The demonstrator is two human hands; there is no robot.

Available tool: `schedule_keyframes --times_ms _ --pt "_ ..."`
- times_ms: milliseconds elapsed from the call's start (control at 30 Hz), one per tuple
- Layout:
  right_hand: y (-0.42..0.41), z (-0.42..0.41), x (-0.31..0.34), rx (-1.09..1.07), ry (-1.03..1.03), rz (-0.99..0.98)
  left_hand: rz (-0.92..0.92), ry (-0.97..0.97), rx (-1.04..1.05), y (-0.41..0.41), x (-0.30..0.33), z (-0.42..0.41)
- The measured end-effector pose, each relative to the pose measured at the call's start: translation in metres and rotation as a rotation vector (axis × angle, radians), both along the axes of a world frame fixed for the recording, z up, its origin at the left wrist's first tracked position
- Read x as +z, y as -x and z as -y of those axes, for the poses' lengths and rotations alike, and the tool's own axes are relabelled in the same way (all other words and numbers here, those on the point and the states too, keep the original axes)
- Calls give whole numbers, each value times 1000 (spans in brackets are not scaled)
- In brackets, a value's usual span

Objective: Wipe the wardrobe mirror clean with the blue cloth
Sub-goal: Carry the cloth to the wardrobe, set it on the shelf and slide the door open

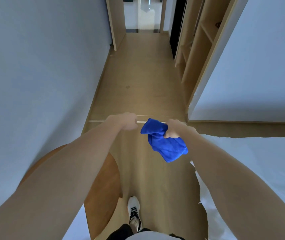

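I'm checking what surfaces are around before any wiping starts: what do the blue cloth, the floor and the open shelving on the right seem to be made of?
Blue cloth: soft fabric, possibly microfibre; it bunches and droops from the right hand.
Floor: light wood-look planks, matte with a faint sheen; laminate or real wood, can't tell.
Open shelving: pale wood-look board, flat and smooth, likely laminated panel.

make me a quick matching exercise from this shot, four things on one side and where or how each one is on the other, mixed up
Things:
1. blue cloth
2. left hand
3. white shoe
4. round wooden table

States or places:
A. on the wooden floor, low in the view
B. closed, holding nothing
C. bunched in the right hand
D. below the left forearm

Pairs: 1-C, 2-B, 3-A, 4-D
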State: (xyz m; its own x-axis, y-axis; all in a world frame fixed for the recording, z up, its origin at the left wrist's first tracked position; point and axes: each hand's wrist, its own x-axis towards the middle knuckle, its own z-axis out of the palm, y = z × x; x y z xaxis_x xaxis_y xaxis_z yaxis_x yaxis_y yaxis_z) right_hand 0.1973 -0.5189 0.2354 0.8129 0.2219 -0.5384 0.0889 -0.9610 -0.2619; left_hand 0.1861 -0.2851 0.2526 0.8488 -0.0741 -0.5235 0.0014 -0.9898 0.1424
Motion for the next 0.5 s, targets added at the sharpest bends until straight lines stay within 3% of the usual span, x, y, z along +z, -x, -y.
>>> schedule_keyframes --times_ms 500 --pt "-108 -34 -7 -83 33 4 -63 -9 -84 -131 -19 -35"
